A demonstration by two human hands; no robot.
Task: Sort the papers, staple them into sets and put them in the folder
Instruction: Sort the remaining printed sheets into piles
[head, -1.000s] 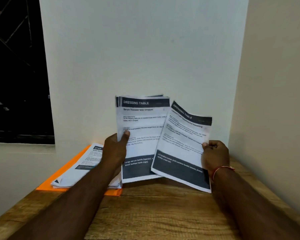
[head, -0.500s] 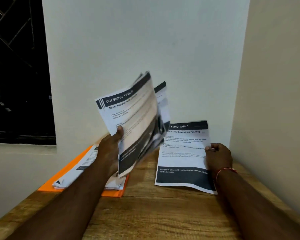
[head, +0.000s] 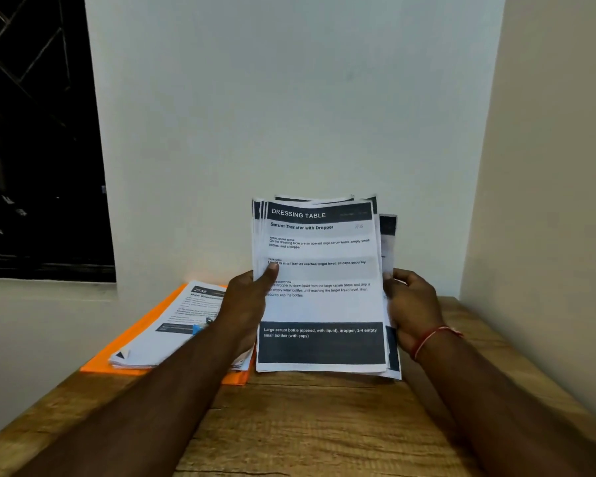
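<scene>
Right now I hold a sheaf of printed papers (head: 320, 304) upright between both hands, over the back of the wooden surface (head: 307, 425) and in front of the white wall (head: 289, 98). My left hand (head: 243, 304) is clamped on the sheaf's left edge, with the thumb pressed flat on the front page and the rest hidden behind it. My right hand (head: 412, 304) clasps the right edge, its fingers (head: 398, 275) curled round the sheets; a red thread (head: 434, 335) circles that wrist. The top page is headed "DRESSING TABLE", and the pages behind it fan out unevenly at the top and right. To the left an orange folder (head: 128, 346) lies flat on the surface with a second pile of papers (head: 166, 332) on it. Something small and blue (head: 199, 328) sits on that pile; I cannot tell what it is. A dark window (head: 31, 149) fills the far left.
</scene>
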